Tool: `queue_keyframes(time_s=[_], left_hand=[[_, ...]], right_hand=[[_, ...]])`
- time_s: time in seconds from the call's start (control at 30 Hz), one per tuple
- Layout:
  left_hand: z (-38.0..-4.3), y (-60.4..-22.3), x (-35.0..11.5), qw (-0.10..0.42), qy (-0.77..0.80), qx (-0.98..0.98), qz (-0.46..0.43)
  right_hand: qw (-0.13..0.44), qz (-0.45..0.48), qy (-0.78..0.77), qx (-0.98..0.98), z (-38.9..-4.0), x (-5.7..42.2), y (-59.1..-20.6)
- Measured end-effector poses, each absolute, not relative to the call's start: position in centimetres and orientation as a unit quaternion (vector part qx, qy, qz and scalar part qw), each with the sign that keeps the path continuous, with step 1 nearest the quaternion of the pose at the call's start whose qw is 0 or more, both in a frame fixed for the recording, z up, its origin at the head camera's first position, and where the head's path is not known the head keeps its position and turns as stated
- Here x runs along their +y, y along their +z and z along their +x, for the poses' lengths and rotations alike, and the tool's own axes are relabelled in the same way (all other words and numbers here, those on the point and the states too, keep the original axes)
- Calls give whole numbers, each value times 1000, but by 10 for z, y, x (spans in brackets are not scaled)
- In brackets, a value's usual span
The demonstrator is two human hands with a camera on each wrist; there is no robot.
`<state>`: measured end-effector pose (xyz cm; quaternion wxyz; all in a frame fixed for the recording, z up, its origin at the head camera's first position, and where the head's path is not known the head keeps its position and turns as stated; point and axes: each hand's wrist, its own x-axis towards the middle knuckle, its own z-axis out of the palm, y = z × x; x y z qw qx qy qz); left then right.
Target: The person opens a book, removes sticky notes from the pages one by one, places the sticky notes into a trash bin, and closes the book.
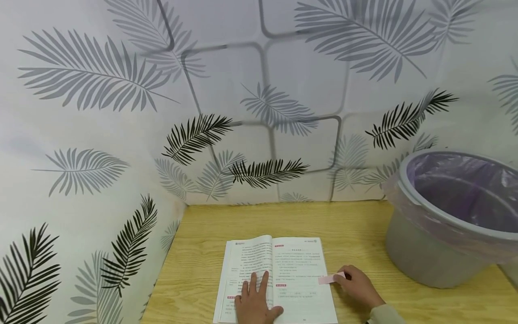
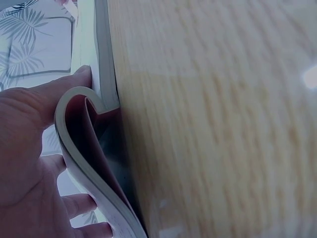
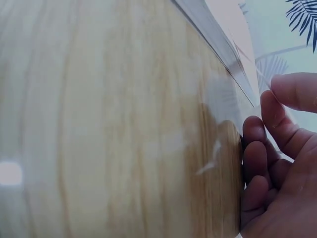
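An open book point(image 1: 299, 265) with printed pages lies on the wooden table, its left pages curving up towards the spine. My left hand point(image 1: 256, 302) rests with fingers spread on the lower left page, the thumb reaching over the spine onto the right page. In the left wrist view the book's bottom edge point(image 2: 74, 134) bulges beneath that hand. At the book's right edge, my right hand point(image 1: 358, 285) pinches a pink paper strip point(image 1: 326, 280) between thumb and forefinger. The strip's far end lies over the right page. In the right wrist view the other fingers point(image 3: 255, 153) curl against the tabletop.
A grey bin point(image 1: 429, 247) lined with a translucent purple bag point(image 1: 457, 180) stands at the right of the wooden table point(image 1: 194, 252). Behind and to the left, a white covering point(image 1: 226, 90) with a leaf pattern borders the table.
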<state>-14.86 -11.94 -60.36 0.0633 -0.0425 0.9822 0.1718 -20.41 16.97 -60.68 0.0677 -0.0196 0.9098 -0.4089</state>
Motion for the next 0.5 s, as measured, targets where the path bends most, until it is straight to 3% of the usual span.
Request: queue_keyframes(time_s=[0.5], left_hand=[[-152, -610, -118, 76, 163, 982, -51]], right_hand=[[78, 6, -427, 901, -203, 173, -610]])
